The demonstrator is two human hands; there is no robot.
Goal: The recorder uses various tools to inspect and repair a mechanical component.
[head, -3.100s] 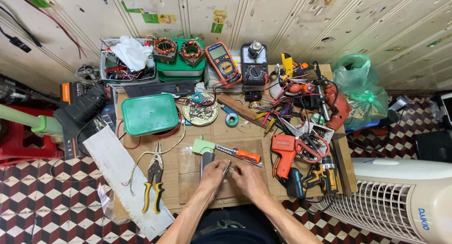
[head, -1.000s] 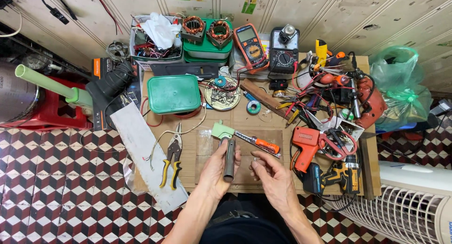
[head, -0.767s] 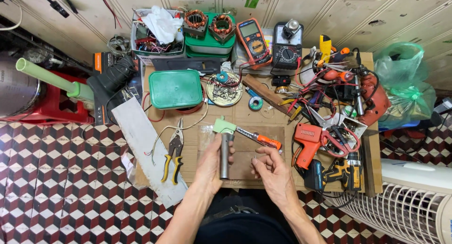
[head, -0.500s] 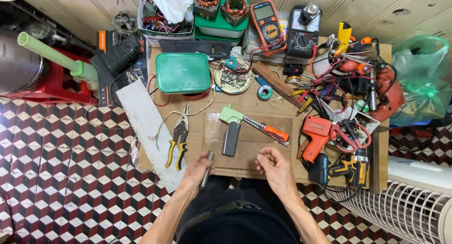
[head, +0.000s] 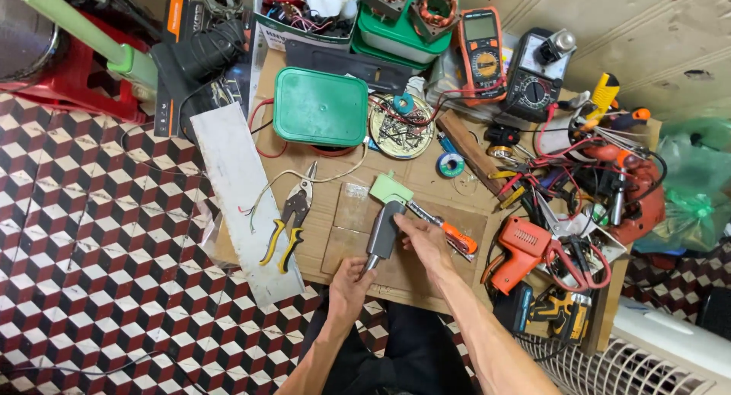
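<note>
Holding a grey tool body (head: 383, 231) with both hands on the table (head: 426, 185).
Right hand (head: 421, 239) wraps closed around its side to steady it; left hand (head: 352, 277) pinches the lower tip shut. Pliers (head: 288, 227) and an orange-handled screwdriver (head: 449, 229) lie close by, within easy reach.

A grey metal cylinder (head: 383, 231) is tipped by a pale green block (head: 391, 188); yellow handles are seen on the pliers (head: 285, 229); the lidded box (head: 320, 108) is coloured green; the drill (head: 521, 249) is orange-red; the floor (head: 99, 235) is patterned in red, white and black cubes.
</note>
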